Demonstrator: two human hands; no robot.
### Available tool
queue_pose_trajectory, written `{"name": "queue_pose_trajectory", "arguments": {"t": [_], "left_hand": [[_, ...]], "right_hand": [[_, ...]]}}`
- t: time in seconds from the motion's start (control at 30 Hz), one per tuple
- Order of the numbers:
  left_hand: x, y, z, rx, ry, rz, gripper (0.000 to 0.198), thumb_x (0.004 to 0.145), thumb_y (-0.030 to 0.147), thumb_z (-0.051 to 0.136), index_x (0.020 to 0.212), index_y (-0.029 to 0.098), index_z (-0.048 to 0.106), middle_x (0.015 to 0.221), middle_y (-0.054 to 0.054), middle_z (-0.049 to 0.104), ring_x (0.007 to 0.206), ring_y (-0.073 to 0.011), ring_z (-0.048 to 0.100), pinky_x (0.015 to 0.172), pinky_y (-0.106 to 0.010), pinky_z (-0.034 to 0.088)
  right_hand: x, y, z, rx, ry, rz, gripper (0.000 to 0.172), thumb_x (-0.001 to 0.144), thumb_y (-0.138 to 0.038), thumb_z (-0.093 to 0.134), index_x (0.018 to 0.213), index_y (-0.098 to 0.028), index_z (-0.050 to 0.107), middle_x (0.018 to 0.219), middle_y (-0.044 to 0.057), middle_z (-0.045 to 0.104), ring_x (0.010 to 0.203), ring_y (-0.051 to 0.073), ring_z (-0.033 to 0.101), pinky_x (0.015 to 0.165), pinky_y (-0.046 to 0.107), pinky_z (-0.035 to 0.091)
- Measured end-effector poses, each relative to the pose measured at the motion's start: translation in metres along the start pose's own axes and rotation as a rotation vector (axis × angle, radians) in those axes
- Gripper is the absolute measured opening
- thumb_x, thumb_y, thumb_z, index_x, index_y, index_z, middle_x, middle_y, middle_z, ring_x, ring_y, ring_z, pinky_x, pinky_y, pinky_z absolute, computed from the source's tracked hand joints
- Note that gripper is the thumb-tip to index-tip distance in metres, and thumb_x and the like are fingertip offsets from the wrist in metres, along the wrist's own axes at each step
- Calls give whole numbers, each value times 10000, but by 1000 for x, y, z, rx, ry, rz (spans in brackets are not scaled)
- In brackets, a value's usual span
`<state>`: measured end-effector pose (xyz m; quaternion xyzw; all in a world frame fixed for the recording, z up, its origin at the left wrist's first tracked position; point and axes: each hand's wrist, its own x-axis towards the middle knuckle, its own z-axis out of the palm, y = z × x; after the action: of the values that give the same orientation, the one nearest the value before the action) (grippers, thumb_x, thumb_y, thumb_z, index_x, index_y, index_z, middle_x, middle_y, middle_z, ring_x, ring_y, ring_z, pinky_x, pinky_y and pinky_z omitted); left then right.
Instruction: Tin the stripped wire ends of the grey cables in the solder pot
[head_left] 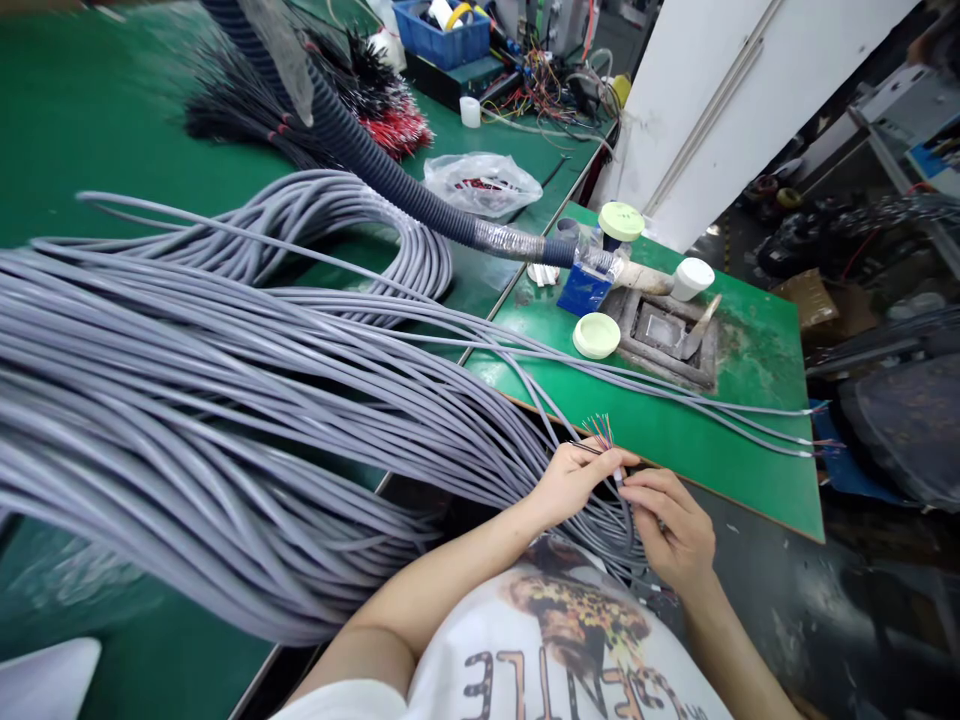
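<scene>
A thick bundle of grey sheathed cables (187,400) sweeps across the left of the view and runs down to my hands. My left hand (574,482) grips one cable end, from which thin coloured wires (598,432) fan upward. Just beside it, my right hand (670,530) pinches at that same end with its fingertips. Several other grey cables (675,385) lie across the green board (750,465), their stripped tips reaching its right edge.
A black corrugated hose (390,180) crosses above the cables to a metal pot (660,328) area with pale green lids (597,335) and a white cap (692,278). Behind lie a plastic bag (480,185), black-and-red wire bunches (394,125) and a blue bin (442,35).
</scene>
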<state>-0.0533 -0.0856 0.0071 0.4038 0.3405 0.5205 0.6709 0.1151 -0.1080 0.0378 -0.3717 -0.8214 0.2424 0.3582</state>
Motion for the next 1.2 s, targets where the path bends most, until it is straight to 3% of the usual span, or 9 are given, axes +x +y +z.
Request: {"name": "queue_pose_trajectory", "arguments": {"t": [0.23,0.33,0.43,0.53,0.63,0.73,0.87,1.0,1.2], "left_hand": [[2,-2,4,43,-7,1,397,872,447,537,710,143,734,912,-106,731,915,-212,626,866,-338,474],[6,0,10,212,-165,91,331,867,420,559,915,145,738,943,-109,707,934,-205,612,872,-330,466],[17,3,12,502,-354,222,400,815,391,644,1154,178,650,1038,-95,668,985,-205,581,912,-334,440],[40,7,11,881,-363,310,430,859,383,584,1253,212,570,1113,-83,633,1016,-214,541,908,-350,419],[75,8,14,1226,-252,386,357,907,340,501,1228,202,575,1135,-83,617,1032,-232,509,867,-364,398],[111,0,24,1481,-184,430,311,898,308,513,1173,184,591,1106,-98,614,1039,-255,492,827,-376,375],[143,-11,42,1639,-229,443,174,869,275,560,965,154,640,1001,-108,635,1015,-270,500,795,-381,357],[137,0,53,1604,-189,508,156,900,268,507,925,165,621,954,-93,629,952,-245,513,775,-368,356],[57,22,46,1335,-270,638,205,937,286,437,952,184,614,914,-73,624,874,-205,508,752,-348,368]], "right_hand": [[-4,-2,6,-127,-31,259,114,822,-206,622,935,-196,611,816,13,647,734,145,605,712,262,457],[-16,2,3,-157,-69,422,134,852,-318,582,826,-188,606,708,-11,631,642,130,588,636,228,438],[-50,22,-15,-150,-37,635,248,897,-384,489,836,-188,627,698,5,661,654,147,613,646,230,447],[-106,53,-44,-329,84,898,363,893,-470,439,861,-182,656,738,65,700,723,207,655,699,282,464],[-156,75,-64,-553,-150,1131,421,813,-576,488,732,-208,677,657,77,687,695,263,659,618,310,438],[-172,71,-59,-395,-309,1094,374,822,-523,489,790,-221,706,720,65,711,716,243,663,634,306,441],[-140,48,-27,93,-296,943,336,861,-449,494,923,-189,697,779,59,715,695,195,651,651,295,471],[-89,46,-12,601,-23,944,440,887,-517,461,1055,-150,638,763,82,707,609,177,648,541,281,482],[-19,58,-73,800,945,615,519,875,-578,440,1220,-197,516,837,68,718,684,188,675,585,306,516]]}}
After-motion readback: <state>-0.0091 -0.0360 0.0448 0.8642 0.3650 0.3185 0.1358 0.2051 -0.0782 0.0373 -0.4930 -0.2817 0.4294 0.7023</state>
